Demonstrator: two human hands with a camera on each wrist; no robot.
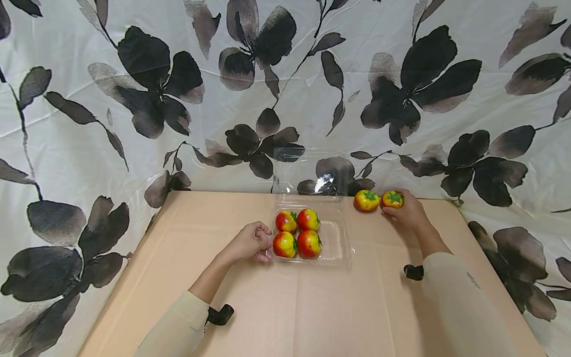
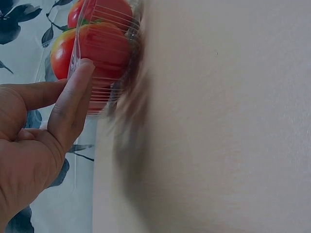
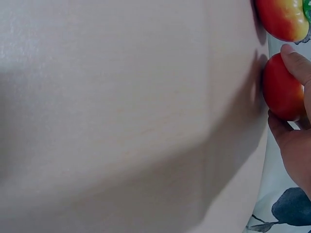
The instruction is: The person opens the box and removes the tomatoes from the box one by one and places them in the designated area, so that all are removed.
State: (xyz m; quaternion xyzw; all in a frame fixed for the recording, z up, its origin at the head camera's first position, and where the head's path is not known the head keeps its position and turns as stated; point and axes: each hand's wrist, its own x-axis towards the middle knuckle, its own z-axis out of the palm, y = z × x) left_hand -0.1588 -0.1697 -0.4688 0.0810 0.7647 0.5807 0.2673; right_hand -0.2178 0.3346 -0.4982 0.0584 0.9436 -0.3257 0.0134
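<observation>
- Right hand (image 1: 406, 211), right of centre in the head view: thumb and fingers hold a red-and-yellow fruit (image 1: 392, 199) by its sides, green crown facing up. Whether it rests on the counter (image 1: 312, 307) or is lifted, cannot tell.
- Loose fruit (image 1: 366, 201), same colouring, sits just left of the held one, near the counter's far edge; in the right wrist view a narrow gap parts the two.
- Left hand (image 1: 252, 242), left of centre: fingers bent, thumb and a fingertip pinching the near-left rim of a clear container (image 1: 332, 238); the left wrist view shows the thumb against its ribbed wall.
- Container lies centre frame on the counter, four fruits (image 1: 309, 219) inside, two by two, filling its left part. Some crowns face right. Bare clear floor shows right of them.
- Lid (image 1: 285, 168) stands open behind the container, against the patterned cloth (image 1: 330, 44), a glare spot low on it.
- Cloth pale, with dark flowers and leaves; spans the upper frame and both sides.
- Pale sleeves on both forearms, entering lower left and lower right; a small black device (image 1: 220, 315) at the left wrist, a similar one at the right.
</observation>
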